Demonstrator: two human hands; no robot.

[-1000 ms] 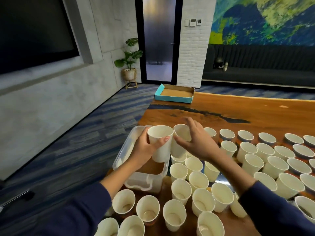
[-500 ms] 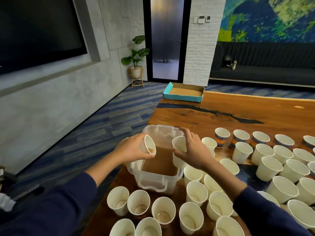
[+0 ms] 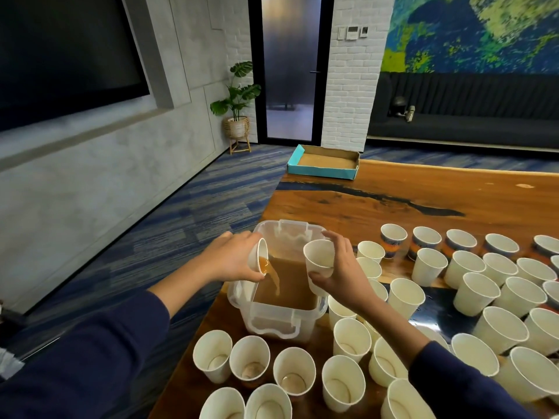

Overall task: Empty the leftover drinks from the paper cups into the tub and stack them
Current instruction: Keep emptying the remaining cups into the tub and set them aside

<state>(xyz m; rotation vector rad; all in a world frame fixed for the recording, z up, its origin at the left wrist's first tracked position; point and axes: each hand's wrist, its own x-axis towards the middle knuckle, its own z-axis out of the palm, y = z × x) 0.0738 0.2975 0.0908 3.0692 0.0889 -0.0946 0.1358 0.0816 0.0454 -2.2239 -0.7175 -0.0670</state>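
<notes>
Over tub (image 3: 273, 323), fingers (image 3: 242, 238) round tipped cup (image 3: 259, 259)

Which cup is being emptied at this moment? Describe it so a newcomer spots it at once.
Find the clear plastic tub at the wooden table's left edge. Over its left rim the left hand grips a paper cup: the only one tipped sideways, brown liquid streaming out.

A teal cardboard tray (image 3: 323, 162) sits at the wooden table's (image 3: 423, 195) far corner, beyond it a potted plant (image 3: 237, 99).
</notes>
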